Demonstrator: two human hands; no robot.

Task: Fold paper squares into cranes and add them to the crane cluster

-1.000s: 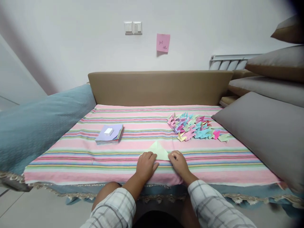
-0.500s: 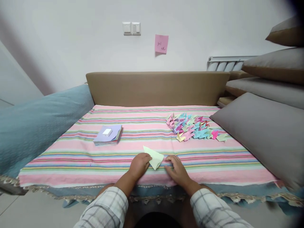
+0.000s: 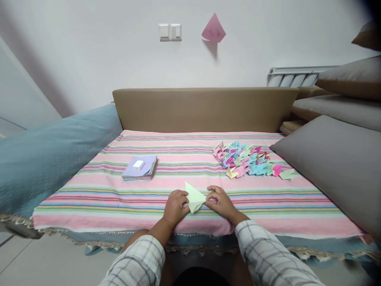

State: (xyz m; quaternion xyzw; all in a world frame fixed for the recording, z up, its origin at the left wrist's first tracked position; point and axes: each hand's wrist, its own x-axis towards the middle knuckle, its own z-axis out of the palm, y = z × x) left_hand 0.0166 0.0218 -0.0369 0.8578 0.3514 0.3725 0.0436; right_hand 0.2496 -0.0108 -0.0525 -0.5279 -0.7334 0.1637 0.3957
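Note:
A pale green sheet of origami paper [image 3: 195,196], partly folded into a pointed shape, is held just above the striped cloth near the front edge. My left hand [image 3: 176,206] pinches its left side between thumb and fingers. At the right corner, my right hand [image 3: 219,201] grips the tip with thumb and index finger. A crease runs across the lower part, where a flap hangs toward me. The fingertips partly cover both ends of the paper.
A stack of coloured paper [image 3: 139,171] with a small white box [image 3: 139,165] on top lies to the left. Many folded paper cranes [image 3: 247,161] lie at the right. Grey cushions [image 3: 333,159] border the right side, a blue-covered armrest [image 3: 68,147] the left. A pink note [image 3: 214,28] hangs on the wall.
My right hand has closed on the paper's right corner, where its fingers were apart before. The lower flap has opened a little. The pink wall note has swung up, and the view has shifted slightly.

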